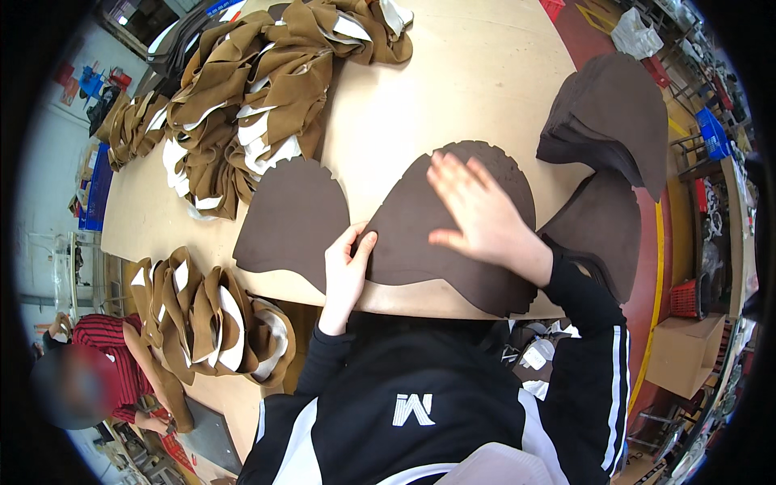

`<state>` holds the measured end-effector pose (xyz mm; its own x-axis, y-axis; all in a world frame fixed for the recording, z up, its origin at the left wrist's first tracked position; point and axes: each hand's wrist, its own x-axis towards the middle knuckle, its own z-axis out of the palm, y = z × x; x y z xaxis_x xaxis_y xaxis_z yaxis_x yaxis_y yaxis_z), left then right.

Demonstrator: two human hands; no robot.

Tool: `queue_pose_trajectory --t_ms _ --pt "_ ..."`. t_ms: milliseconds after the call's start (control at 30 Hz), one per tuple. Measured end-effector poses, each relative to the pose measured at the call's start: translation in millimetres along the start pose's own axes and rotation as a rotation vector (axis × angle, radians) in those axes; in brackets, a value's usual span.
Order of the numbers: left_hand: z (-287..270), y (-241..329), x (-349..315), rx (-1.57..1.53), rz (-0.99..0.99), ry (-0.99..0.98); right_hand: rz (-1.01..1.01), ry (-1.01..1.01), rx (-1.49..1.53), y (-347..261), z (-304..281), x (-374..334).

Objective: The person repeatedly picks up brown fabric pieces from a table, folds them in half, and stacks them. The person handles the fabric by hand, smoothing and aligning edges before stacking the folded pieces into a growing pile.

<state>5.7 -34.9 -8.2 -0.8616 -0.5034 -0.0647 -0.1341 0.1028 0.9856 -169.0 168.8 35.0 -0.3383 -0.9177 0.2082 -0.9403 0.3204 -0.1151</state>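
A dark brown cut panel (453, 218) with a rounded, notched edge lies at the table's near edge. My left hand (347, 263) pinches its left corner between thumb and fingers. Over its upper middle is my right hand (477, 206), palm down with the fingers stretched out and the thumb apart. Whether the right palm presses on the panel or hovers just above it, I cannot tell. Another dark brown panel (295, 214) of similar shape lies to the left, close to my left hand.
Stacked dark brown panels (610, 113) rise at the right, with more panels (602, 234) below them. Heaps of tan, white-backed pieces (267, 89) cover the table's far left. A tan bundle (214, 319) sits at the near left, beside a co-worker in a striped red top (113, 356).
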Motion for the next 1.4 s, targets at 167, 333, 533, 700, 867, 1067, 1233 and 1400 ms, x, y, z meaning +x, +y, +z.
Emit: queue_pose_trajectory --t_ms 167,333,533,700,867,1067,1233,1400 --pt "4 -4 -3 -0.039 -0.025 -0.027 -0.327 -0.218 0.264 -47 -2 -42" --pt "3 -5 1 -0.051 -0.014 -0.047 -0.456 -0.234 0.332 -56 -8 -52" --pt "-1 -9 0 -0.081 -0.007 -0.045 -0.247 -0.099 0.056 -2 -11 -24" --pt "0 -4 -3 -0.041 0.01 -0.034 0.127 -0.032 -0.261 61 -18 0" --pt "1 -7 -4 -0.033 0.027 -0.012 0.104 0.147 -0.279 50 -25 15" --pt "-2 -6 -5 -0.077 -0.026 -0.055 -0.249 -0.081 0.111 -19 5 -10" --pt "-2 -4 -5 -0.062 -0.021 -0.038 -0.521 -0.22 0.366 -65 16 -40" --pt "-16 -5 -3 -0.041 -0.048 0.0 -0.592 -0.103 0.332 -68 -2 -35"
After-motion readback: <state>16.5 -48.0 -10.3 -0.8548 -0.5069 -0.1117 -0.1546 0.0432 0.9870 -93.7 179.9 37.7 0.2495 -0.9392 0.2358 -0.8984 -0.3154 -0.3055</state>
